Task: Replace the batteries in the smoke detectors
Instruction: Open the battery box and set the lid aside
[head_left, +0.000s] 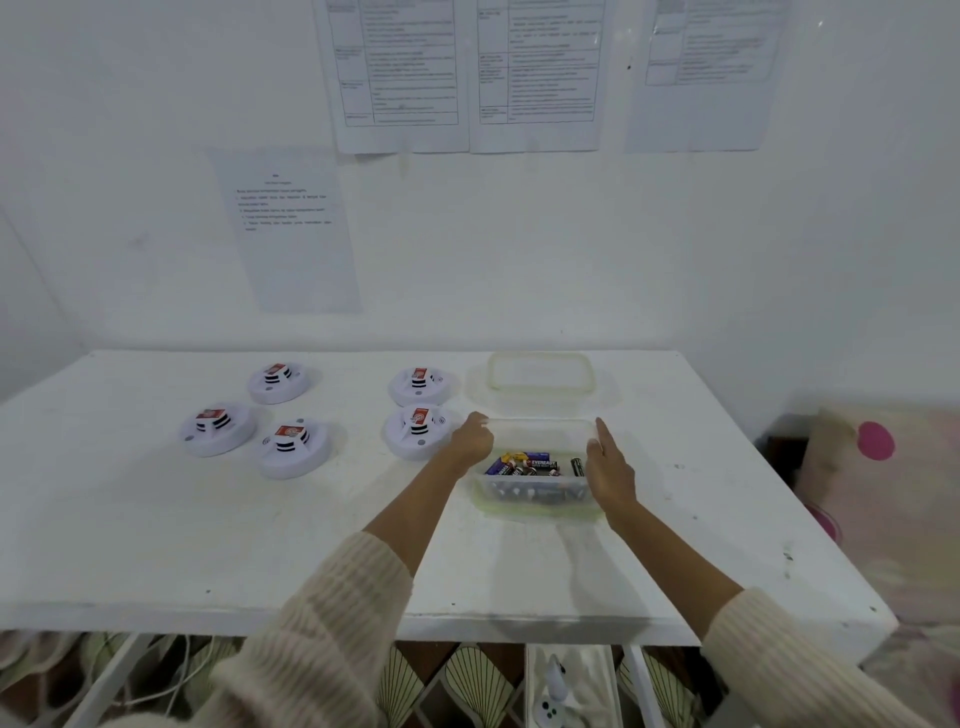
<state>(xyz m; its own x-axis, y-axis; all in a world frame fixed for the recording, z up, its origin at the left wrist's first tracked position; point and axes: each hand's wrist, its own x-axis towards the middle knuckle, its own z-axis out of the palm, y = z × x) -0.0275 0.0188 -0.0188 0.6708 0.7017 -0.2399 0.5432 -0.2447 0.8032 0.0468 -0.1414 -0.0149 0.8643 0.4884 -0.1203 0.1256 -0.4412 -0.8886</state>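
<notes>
A clear plastic tub (537, 499) holding several batteries (535, 464) stands on the white table (156, 530). My left hand (471, 441) grips the tub's far left rim with curled fingers. My right hand (609, 465) lies flat against the tub's right wall, fingers straight. Several white round smoke detectors with red labels lie on the table: one just left of my left hand (415, 431), one behind it (422, 385), and three further left (293, 448), (217, 428), (278, 382).
The tub's clear lid (540, 382) lies behind the tub near the wall. Printed sheets hang on the white wall (291, 228). A patterned cushion (878, 467) sits past the table's right edge. Cables and patterned floor show under the front edge.
</notes>
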